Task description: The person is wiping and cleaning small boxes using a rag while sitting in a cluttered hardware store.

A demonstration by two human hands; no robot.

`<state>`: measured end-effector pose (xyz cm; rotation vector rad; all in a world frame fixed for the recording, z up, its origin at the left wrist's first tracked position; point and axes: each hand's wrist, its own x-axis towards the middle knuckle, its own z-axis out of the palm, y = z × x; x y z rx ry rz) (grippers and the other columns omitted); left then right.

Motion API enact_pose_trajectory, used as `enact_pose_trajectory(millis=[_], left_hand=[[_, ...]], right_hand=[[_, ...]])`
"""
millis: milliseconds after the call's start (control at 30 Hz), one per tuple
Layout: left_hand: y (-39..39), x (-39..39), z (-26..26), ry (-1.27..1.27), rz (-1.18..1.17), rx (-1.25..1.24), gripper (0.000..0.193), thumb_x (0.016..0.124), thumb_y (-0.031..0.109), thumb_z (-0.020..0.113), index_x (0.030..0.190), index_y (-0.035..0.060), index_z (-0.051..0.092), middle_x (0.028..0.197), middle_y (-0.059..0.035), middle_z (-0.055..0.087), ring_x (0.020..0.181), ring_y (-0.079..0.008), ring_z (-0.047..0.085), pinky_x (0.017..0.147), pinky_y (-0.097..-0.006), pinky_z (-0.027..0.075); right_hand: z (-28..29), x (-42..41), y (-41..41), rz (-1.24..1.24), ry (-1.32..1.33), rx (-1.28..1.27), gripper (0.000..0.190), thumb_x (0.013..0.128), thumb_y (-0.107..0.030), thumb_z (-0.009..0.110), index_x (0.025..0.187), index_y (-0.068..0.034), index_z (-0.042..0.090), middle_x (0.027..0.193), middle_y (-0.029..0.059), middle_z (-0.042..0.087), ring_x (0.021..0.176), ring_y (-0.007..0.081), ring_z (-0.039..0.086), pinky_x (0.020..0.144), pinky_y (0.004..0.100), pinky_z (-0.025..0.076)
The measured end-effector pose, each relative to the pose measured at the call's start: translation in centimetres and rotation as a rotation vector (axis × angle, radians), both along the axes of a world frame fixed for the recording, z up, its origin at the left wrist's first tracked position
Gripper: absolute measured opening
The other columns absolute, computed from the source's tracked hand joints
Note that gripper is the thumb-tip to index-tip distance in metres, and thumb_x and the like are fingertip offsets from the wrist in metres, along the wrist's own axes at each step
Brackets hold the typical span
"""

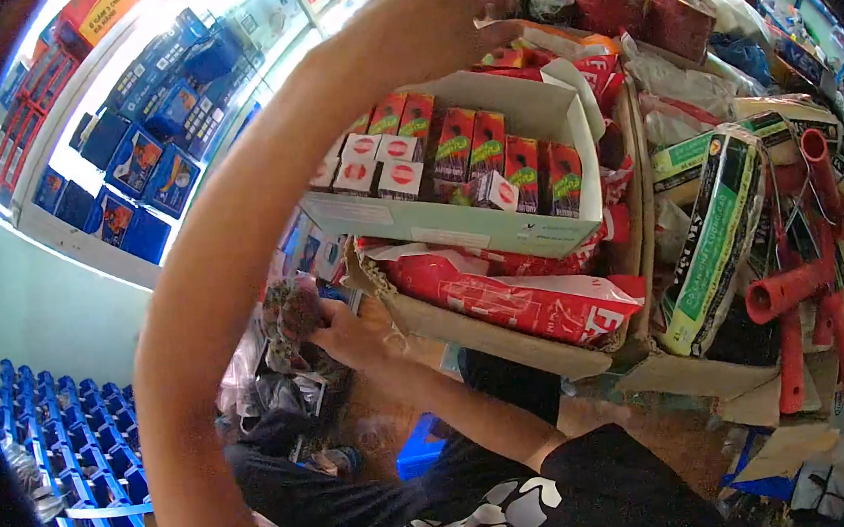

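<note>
My left hand reaches across the top of the view, beside several plastic-wrapped tape rolls. Its thumb and fingers are apart, and nothing shows between them. Below that arm is an open light-green carton of small red, green and black boxes. My right hand is lower, left of the carton, with its fingers around a reddish-brown bundle that looks wrapped in clear plastic. Blur hides what the bundle contains.
The carton rests on red plastic packets in a cardboard box. To the right, packaged paint rollers and red-handled roller frames are heaped. A glass display case and blue bins stand at left; a blue stool is below.
</note>
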<state>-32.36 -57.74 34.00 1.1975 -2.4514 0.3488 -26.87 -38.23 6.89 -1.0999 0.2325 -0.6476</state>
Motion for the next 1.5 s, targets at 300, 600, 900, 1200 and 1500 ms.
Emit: enact_pose_trajectory(millis=[300, 600, 900, 1200, 1500], left_hand=[[8.3, 2.4, 1.9, -0.054, -0.088, 0.433, 0.034, 0.087, 0.028, 0.072, 0.111, 0.0043, 0.069, 0.102, -0.0111, 0.066, 0.096, -0.0235, 0.062, 0.09, -0.0354, 0.047], [8.7, -0.4, 1.6, -0.297, -0.297, 0.567, 0.052, 0.073, 0.007, 0.074, 0.123, 0.0206, 0.068, 0.139, -0.0148, 0.051, 0.128, -0.0323, 0.048, 0.11, -0.0406, 0.038], [9.4, 3.3, 3.8, 0.19, -0.222, 0.509, 0.031, 0.085, 0.02, 0.073, 0.107, 0.0033, 0.06, 0.104, -0.0126, 0.065, 0.099, -0.0227, 0.064, 0.089, -0.0343, 0.05], [26.0, 19.7, -5.0, 1.27, 0.422, 0.301, 0.046, 0.091, 0.038, 0.067, 0.12, 0.0039, 0.055, 0.106, -0.0071, 0.066, 0.092, -0.0125, 0.061, 0.081, -0.027, 0.048], [33.5, 20.7, -23.1, 1.876, 0.525, 0.611, 0.036, 0.097, 0.028, 0.061, 0.12, 0.0004, 0.059, 0.111, -0.0077, 0.065, 0.095, -0.0141, 0.064, 0.087, -0.0298, 0.051]], right_hand=[[1.6, -1.4, 0.1, -0.168, -0.037, -0.164, 0.03, 0.088, -0.025, 0.069, 0.11, -0.004, 0.068, 0.093, 0.0076, 0.071, 0.087, 0.0136, 0.062, 0.085, 0.0332, 0.049], [1.0, 0.2, 1.0, -0.167, -0.016, -0.169, 0.029, 0.086, -0.02, 0.07, 0.109, -0.003, 0.068, 0.094, 0.0051, 0.071, 0.089, 0.0108, 0.059, 0.083, 0.0328, 0.05], [-1.2, 0.2, -0.1, -0.142, -0.127, 0.008, 0.026, 0.087, -0.019, 0.069, 0.108, -0.004, 0.069, 0.096, 0.0053, 0.071, 0.09, 0.0115, 0.061, 0.086, 0.0311, 0.049], [3.5, -2.7, 1.9, -0.091, 0.088, 0.155, 0.039, 0.094, -0.005, 0.049, 0.133, -0.003, 0.051, 0.132, 0.0135, 0.055, 0.118, 0.0238, 0.054, 0.105, 0.0377, 0.042], [2.3, -1.5, 3.6, -0.237, 0.254, -1.639, 0.059, 0.086, -0.037, 0.064, 0.133, -0.003, 0.053, 0.136, 0.0248, 0.048, 0.126, 0.0467, 0.044, 0.112, 0.054, 0.03]])
